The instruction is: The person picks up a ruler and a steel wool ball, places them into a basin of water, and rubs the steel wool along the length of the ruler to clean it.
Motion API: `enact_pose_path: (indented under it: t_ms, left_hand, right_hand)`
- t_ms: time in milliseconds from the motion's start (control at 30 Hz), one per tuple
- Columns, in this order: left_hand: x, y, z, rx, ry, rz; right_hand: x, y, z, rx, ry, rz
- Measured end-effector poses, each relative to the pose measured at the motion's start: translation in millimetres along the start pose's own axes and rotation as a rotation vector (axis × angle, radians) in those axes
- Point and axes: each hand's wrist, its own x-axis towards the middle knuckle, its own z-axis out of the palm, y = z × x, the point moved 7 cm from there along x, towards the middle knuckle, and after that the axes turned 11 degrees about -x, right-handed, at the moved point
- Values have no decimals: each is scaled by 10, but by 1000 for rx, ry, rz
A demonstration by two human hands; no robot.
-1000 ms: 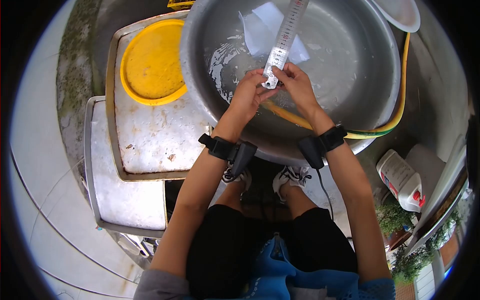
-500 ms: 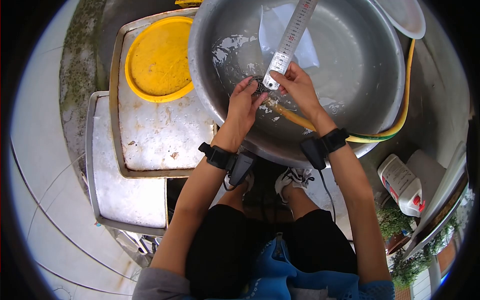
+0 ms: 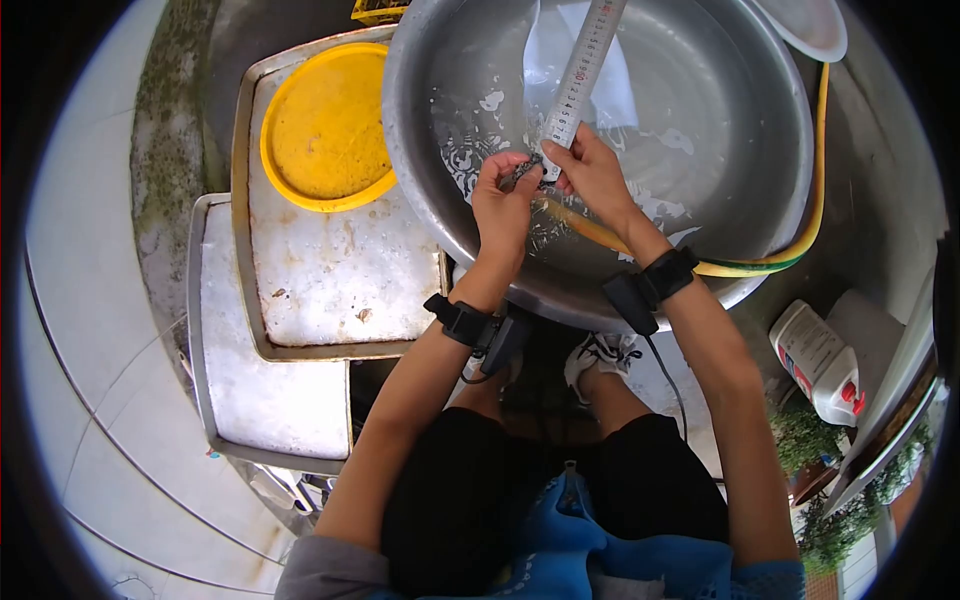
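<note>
A long metal ruler [image 3: 578,80] slants up and away over the big metal basin [image 3: 408,130], its near end gripped by my right hand [image 3: 594,180]. My left hand [image 3: 505,205] pinches a small dark mesh-like clump, apparently a steel wool scrubber [image 3: 524,170], against the ruler's near end. Water fills the basin's bottom. Beyond the hands, a pale flat sheet [image 3: 610,85] lies in the water, partly behind the ruler. A yellow hose [image 3: 590,230] runs over the basin's near rim and into the water beneath my right hand.
To the left, a yellow round lid [image 3: 328,130] rests on a stained metal tray [image 3: 340,260], which overlaps a second tray [image 3: 275,400]. At right stand a white jug with a red cap [image 3: 815,360] and a potted plant [image 3: 805,440]. A white basin [image 3: 805,25] sits at top right.
My left hand has turned, its fingers folding over the clump at the ruler's end. My right hand keeps its grip on the ruler. The whole view has shifted slightly.
</note>
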Motion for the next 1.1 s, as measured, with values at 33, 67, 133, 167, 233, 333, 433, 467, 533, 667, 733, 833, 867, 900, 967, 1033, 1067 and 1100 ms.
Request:
enact_pose_path:
  t_ms: [33,67,133,167,233,333,433,467,533,667,733,833,867,900,967,1033,1067,1100]
  left_hand:
    - [67,16,-26,31,37,17]
    - [171,42,-40,31,34,17]
    - [320,78,-95,-123,53,-49]
    - [295,76,-106,-123,51,-49]
    - [133,165,-93,21,18,-55]
    - [-172,308,-63,478,-60,169]
    - [-205,312,60,679,-144,406]
    - [-98,296,16,655,-105,399]
    - [131,290,-129,577,7,383]
    - [-60,437,-22,636,-110,455]
    - [-178,401,77,663,-174,469]
    - [-1,336,9,756,-162,395]
    - [115,285,-120,594,-94,326]
    - [161,301,-170,433,-27,259]
    - [53,184,-194,225,-17,41]
    - [-98,-44,-205,-123,73,-286]
    - [-134,-123,-214,-317,107,-354]
    - [-140,-182,-262,-316,113,-358]
  right_hand:
    - [-29,22,18,1,-22,10]
    - [-52,41,30,0,-45,19]
    - [-126,45,47,21,-31,32]
    - [-137,41,48,45,-19,40]
    - [-112,49,14,16,-2,33]
    - [-70,87,-13,17,10,32]
    - [-39,96,26,59,5,34]
    - [-40,97,28,63,14,37]
    - [-87,79,21,75,-3,43]
    - [-89,70,26,89,-18,39]
    - [-72,78,38,109,-18,33]
    - [-103,95,-7,101,-19,43]
    - [-106,99,-22,87,-16,55]
    - [-94,102,-16,85,-20,52]
    - [-99,110,1,118,-20,27]
    - [-74,104,24,111,-14,29]
    - [-72,114,31,98,-13,35]
    - [-71,146,41,98,-15,41]
